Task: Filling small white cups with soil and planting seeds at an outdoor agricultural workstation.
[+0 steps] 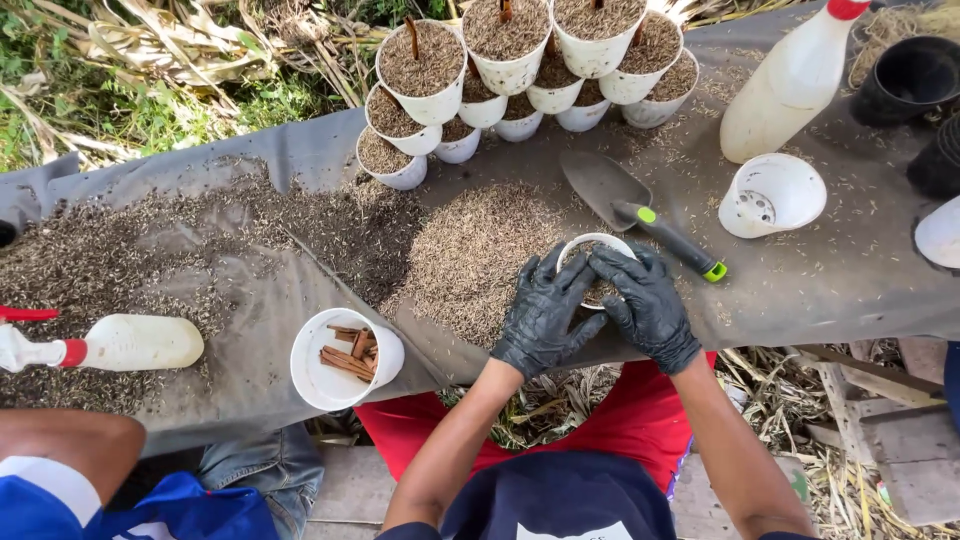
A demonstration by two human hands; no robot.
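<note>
Both my gloved hands, left hand [545, 312] and right hand [648, 305], curl around one small white pot [597, 243] of husk mix, near the middle of the grey sheet [820, 280]. One trowel [635, 210] lies just beyond; two spray bottles [110, 345] flank me; one cup of cut sticks [340, 358] sits left.

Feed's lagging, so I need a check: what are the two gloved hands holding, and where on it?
Both hands, left hand and right hand, clasp a small white pot of husk mix by its rim and sides, fingers over the top.
</note>
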